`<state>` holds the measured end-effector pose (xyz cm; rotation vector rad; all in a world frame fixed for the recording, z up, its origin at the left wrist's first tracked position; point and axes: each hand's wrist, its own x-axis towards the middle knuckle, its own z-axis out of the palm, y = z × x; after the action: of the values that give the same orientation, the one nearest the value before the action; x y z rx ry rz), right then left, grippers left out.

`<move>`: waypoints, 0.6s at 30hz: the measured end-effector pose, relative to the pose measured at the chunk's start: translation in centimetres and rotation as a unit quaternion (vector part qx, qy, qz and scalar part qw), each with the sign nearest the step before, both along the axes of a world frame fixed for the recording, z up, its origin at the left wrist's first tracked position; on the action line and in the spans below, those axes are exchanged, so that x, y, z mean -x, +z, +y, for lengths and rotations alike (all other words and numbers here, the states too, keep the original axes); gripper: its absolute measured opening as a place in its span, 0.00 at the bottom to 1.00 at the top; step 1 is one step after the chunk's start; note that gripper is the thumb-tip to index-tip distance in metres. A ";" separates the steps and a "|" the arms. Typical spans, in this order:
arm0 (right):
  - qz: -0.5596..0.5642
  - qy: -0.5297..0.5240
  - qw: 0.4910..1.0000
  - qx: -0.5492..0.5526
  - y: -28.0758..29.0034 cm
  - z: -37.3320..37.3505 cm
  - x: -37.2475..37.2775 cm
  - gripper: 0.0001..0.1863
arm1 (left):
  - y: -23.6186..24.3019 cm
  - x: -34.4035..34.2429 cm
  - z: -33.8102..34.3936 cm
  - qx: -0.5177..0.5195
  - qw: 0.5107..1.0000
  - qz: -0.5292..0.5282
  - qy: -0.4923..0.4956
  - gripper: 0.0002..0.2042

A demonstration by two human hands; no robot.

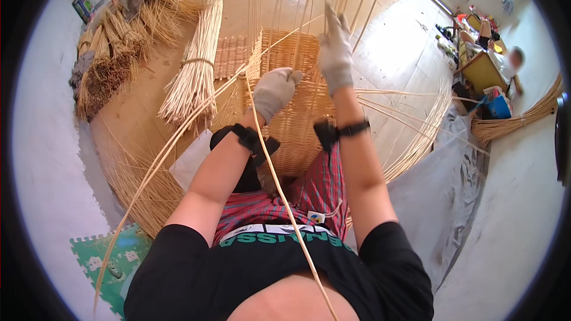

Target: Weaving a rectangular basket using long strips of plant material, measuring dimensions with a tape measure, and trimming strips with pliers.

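Observation:
A partly woven wicker basket (289, 137) stands before me between my knees, with long upright wicker stakes (279, 3) rising from its far side. My left hand (275, 92), in a pale grey work glove, is closed at the basket's inner side, its thumb and fingers pinched on a wicker rod by the stakes. Farther right and higher, my gloved right hand (336, 53) has its fingers stretched upward against the stakes, slightly blurred. Long loose wicker rods (275, 172) run from the weave past my left arm and over my lap. Dark straps circle both my wrists.
A tied bundle of pale rods (193, 77) lies at the left, beside heaped darker bundles (110, 53) by the wall. Another woven panel (231, 56) lies behind the basket. At right are grey sheeting (425, 184), more rods (517, 122) and a seated person (513, 68). A green foam mat (113, 264) is near left.

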<state>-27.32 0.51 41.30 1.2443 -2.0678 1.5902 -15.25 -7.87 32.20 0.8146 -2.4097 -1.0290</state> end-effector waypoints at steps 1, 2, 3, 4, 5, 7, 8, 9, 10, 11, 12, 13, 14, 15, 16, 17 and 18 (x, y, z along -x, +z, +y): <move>-0.005 -0.003 1.000 -0.030 0.5 -0.3 0.5 0.29 | 0.2 -0.1 -0.3 -0.054 0.998 -0.026 0.008 0.19; 0.023 -0.017 1.000 0.001 0.1 0.0 0.8 0.29 | 0.4 -0.2 -0.4 -0.110 0.994 -0.024 -0.002 0.19; -0.112 0.034 0.990 0.080 -0.5 1.0 1.1 0.27 | 0.7 -0.5 -0.4 -0.095 0.995 0.002 0.005 0.19; -0.198 0.084 0.965 0.149 -1.9 4.0 1.1 0.25 | 1.1 -0.6 -0.4 -0.081 0.997 -0.002 0.019 0.19; -0.249 0.064 0.949 0.181 -3.2 7.2 1.0 0.23 | 1.4 -0.8 -0.3 -0.098 0.995 -0.037 0.003 0.20; -0.324 -0.036 0.940 0.098 -6.1 13.6 0.0 0.21 | 1.9 -0.7 0.4 -0.131 0.989 -0.074 0.007 0.17; -0.394 -0.137 0.909 -0.023 -7.0 16.5 -0.6 0.21 | 1.7 -0.5 1.2 -0.144 0.987 -0.074 -0.009 0.17; -0.396 -0.128 0.909 -0.027 -7.5 17.9 -0.8 0.21 | 1.3 -0.2 2.4 0.000 0.995 0.092 0.033 0.15; -0.358 -0.168 0.918 -0.015 -7.6 19.0 -1.3 0.20 | 0.8 0.0 3.5 0.117 0.965 0.220 0.081 0.15; -0.311 -0.195 0.930 0.000 -7.3 19.2 -1.6 0.18 | 0.0 -0.3 4.8 0.127 0.956 0.249 0.088 0.16; -0.330 -0.202 0.922 -0.003 -6.7 18.9 -2.2 0.18 | -0.8 -0.7 6.2 0.110 0.958 0.246 0.099 0.18; -0.328 -0.147 0.933 0.003 -5.9 17.8 -2.9 0.18 | -1.5 -1.6 7.0 0.091 0.960 0.258 0.068 0.18; -0.302 -0.080 0.949 0.032 -5.1 16.4 -3.6 0.17 | -2.1 -2.9 7.1 0.083 0.955 0.282 0.039 0.19; -0.272 -0.015 0.962 -0.013 -4.5 15.0 -4.8 0.18 | -2.6 -4.4 6.9 0.093 0.959 0.262 0.047 0.19; -0.122 0.032 0.992 -0.013 -4.2 13.3 -6.4 0.21 | -3.0 -5.5 6.3 0.113 0.958 0.238 0.113 0.18; -0.023 0.060 0.996 -0.054 -3.9 12.3 -8.7 0.23 | -3.3 -6.7 5.7 0.107 0.958 0.201 0.175 0.19; 0.114 0.123 0.985 -0.042 -3.6 10.4 -10.2 0.25 | -3.4 -7.6 4.8 0.078 0.945 0.236 0.213 0.19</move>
<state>-17.08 10.89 37.75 1.6823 -1.9139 1.3872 -7.66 -3.09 28.76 0.8652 -1.7811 -0.7438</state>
